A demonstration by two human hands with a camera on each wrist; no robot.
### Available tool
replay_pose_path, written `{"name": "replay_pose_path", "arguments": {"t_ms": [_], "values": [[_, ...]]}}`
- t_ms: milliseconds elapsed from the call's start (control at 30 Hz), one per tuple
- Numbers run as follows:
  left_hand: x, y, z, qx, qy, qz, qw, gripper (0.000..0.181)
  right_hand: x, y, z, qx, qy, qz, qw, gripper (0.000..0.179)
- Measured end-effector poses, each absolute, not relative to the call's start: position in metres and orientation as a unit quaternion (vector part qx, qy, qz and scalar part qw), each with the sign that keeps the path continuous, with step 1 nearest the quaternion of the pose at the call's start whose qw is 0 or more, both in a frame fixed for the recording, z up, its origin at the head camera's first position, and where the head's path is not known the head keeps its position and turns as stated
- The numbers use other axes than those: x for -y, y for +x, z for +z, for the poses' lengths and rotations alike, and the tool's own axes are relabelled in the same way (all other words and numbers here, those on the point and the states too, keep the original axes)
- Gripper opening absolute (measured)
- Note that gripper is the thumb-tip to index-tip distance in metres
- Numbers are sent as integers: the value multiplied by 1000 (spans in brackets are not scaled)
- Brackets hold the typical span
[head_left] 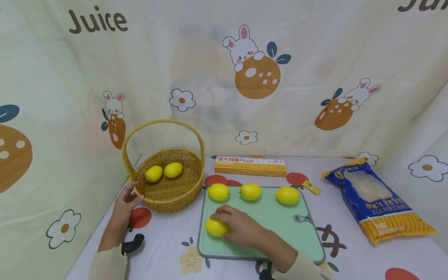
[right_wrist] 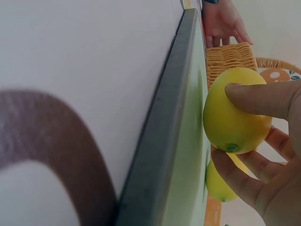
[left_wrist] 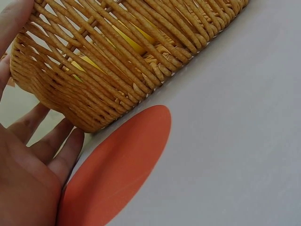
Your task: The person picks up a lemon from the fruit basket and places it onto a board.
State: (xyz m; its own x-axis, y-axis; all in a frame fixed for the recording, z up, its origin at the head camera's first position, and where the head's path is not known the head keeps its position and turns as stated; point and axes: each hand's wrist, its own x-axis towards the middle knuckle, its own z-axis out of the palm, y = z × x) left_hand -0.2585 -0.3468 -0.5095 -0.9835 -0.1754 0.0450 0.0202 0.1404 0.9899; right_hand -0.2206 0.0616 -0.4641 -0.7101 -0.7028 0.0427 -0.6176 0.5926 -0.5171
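Observation:
My right hand (head_left: 243,227) holds a yellow lemon (head_left: 216,227) low over the left part of a light green cutting board (head_left: 266,229). In the right wrist view the thumb lies on one side of this lemon (right_wrist: 235,113), with fingers on the other. Three more lemons stand in a row along the board's far edge, the leftmost lemon (head_left: 218,192) nearest the basket. With my left hand (head_left: 126,202) I grip the near left rim of a wicker basket (head_left: 189,194). Two lemons lie inside, one of them a lemon (head_left: 173,170) near the basket's back.
Behind the board lies a pasta box (head_left: 250,167). A small yellow packet (head_left: 311,187) is by the board's far right corner. Farther right rests a blue and yellow pasta bag (head_left: 381,202). The basket's tall handle (head_left: 162,121) arches up, and a printed curtain (head_left: 210,77) hangs behind the table.

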Motion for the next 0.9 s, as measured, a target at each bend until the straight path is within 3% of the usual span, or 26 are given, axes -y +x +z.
{"name": "replay_pose_path", "arguments": {"t_ms": [900], "values": [[346, -257, -507, 757, 51, -648, 72, 64, -64, -221, -467, -896, -355, -250, 96, 59]]}}
